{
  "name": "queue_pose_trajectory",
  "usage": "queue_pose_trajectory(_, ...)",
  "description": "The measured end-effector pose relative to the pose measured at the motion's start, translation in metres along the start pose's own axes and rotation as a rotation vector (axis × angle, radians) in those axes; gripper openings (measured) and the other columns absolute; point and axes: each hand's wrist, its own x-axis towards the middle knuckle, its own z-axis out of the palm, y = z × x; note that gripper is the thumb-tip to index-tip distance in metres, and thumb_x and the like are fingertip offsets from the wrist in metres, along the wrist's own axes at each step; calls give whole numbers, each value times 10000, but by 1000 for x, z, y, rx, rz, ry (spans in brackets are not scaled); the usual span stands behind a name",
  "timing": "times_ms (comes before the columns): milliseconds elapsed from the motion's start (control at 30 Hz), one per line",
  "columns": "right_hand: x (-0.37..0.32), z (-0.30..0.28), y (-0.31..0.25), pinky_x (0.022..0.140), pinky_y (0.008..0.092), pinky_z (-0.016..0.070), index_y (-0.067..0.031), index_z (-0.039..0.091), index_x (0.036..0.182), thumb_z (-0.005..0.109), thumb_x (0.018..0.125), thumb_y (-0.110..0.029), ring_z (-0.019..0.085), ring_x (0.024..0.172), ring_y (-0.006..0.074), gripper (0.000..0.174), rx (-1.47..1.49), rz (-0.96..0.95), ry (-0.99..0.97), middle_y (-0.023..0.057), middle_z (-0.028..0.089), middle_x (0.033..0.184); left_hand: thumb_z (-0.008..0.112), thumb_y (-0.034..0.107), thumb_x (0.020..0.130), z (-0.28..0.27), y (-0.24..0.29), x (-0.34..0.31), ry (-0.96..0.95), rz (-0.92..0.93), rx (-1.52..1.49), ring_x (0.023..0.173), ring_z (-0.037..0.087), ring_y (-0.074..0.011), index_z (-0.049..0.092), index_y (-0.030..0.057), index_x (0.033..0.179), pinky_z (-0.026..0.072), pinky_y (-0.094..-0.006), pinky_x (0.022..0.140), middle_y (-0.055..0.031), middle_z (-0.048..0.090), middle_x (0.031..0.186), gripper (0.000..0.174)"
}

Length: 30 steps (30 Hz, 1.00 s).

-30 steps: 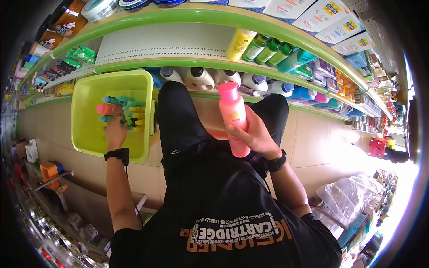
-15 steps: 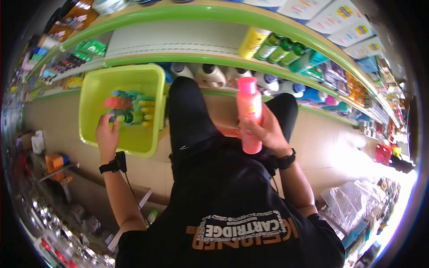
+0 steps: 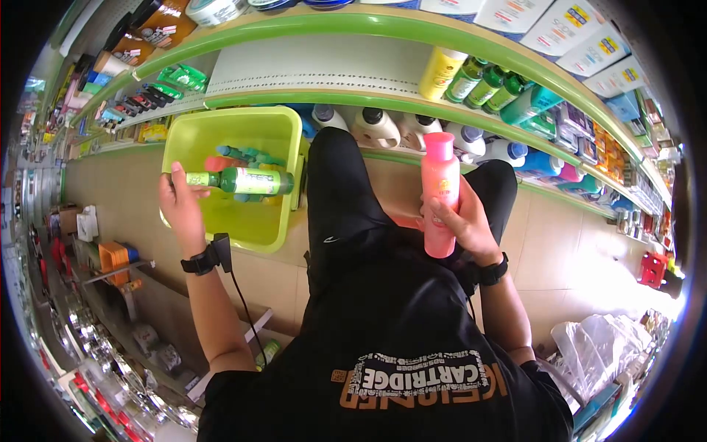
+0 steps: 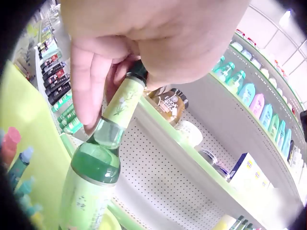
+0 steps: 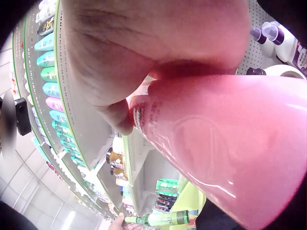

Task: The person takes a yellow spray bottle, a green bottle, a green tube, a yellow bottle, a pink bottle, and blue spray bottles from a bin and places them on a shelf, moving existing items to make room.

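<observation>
The left hand (image 3: 184,208) grips a green glass-like bottle (image 3: 254,181) by its neck and holds it sideways above the yellow-green basket (image 3: 289,214). In the left wrist view the fingers wrap the capped neck of that green bottle (image 4: 91,167). The right hand (image 3: 471,221) holds a pink bottle (image 3: 440,188) upright over the person's lap, thumb across its front. In the right wrist view the pink bottle (image 5: 225,139) fills much of the picture. Inside the basket lie a pink bottle (image 3: 218,163) and several teal and green ones, partly hidden under the held bottle.
A green-edged shelf (image 3: 324,96) runs across the front, with a yellow bottle (image 3: 442,72) and green bottles standing on it. White jugs (image 3: 376,128) line the lower shelf. A plastic-wrapped item (image 3: 600,346) lies at the right, and an orange container (image 3: 113,258) at the left.
The left hand has come up out of the basket with the green bottle, now lifted above the others. The right hand still holds the pink bottle; the head view has shifted.
</observation>
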Motion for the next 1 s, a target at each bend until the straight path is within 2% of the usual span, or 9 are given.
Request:
queue_pose_trajectory(200,-15,-11,4,910,319,523,5,547,1382,771,996,-288,607,1002,118,535,39,-19,78,46,650,1115,586,393,1114,56,25,-7,-156,-40,-238,564,610,-152,535,81,948,531,-295,564,-24,531,743,357)
queue_pose_trajectory(300,-23,-16,5,904,311,521,-2,560,1335,763,1005,-282,601,991,108,478,87,-1,115,33,644,1096,604,406,1103,84,50,-14,-167,-78,-269,602,620,-152,551,89,967,539,-307,579,-6,508,726,349)
queue_pose_trajectory(400,-27,-26,13,903,304,523,-2,559,1332,759,1010,-276,604,988,107,468,102,-33,159,29,645,1097,598,416,1104,114,58,-11,-169,-43,-370,594,646,-163,542,75,961,557,-304,578,-27,560,699,373)
queue_pose_trajectory(533,-34,-36,14,895,301,534,-1,555,1324,748,1021,-274,623,985,107,451,168,-36,233,36,655,1088,619,413,1091,149,65,-6,-213,-139,-523,751,703,-251,549,38,1071,603,-359,683,-101,612,963,382)
queue_pose_trajectory(567,-37,-39,10,883,314,551,-2,555,1308,732,1034,-281,649,969,123,429,187,-23,233,48,667,1078,622,396,1090,155,48,7,-264,-159,-588,810,730,-318,502,-2,1153,623,-393,734,-154,584,1091,420)
queue_pose_trajectory(700,-44,-53,22,866,336,573,-5,556,1304,705,1052,-305,681,940,162,419,285,-16,304,72,678,1075,609,358,1095,196,22,36,-313,-256,-708,899,764,-408,412,-60,1224,660,-432,759,-192,566,1079,479)
queue_pose_trajectory(800,-50,-61,23,856,341,581,-2,555,1312,698,1053,-323,695,940,177,436,408,-13,354,88,681,1072,593,351,1107,225,30,41,-248,-306,-675,940,766,-418,403,-45,1226,655,-412,769,-220,609,1105,455)
queue_pose_trajectory(933,-55,-75,41,823,340,592,-3,574,1293,678,1058,-349,708,915,183,431,505,-6,399,96,687,1066,585,346,1111,252,40,55,-231,-117,-553,891,770,-409,440,-39,1147,661,-407,737,-246,607,1113,413)
queue_pose_trajectory(1000,-57,-79,48,809,342,595,-1,585,1269,670,1060,-360,713,908,186,424,509,-11,412,99,692,1063,574,310,1114,264,48,63,-225,-84,-493,888,773,-381,472,-61,1191,655,-388,704,-237,619,1134,393)
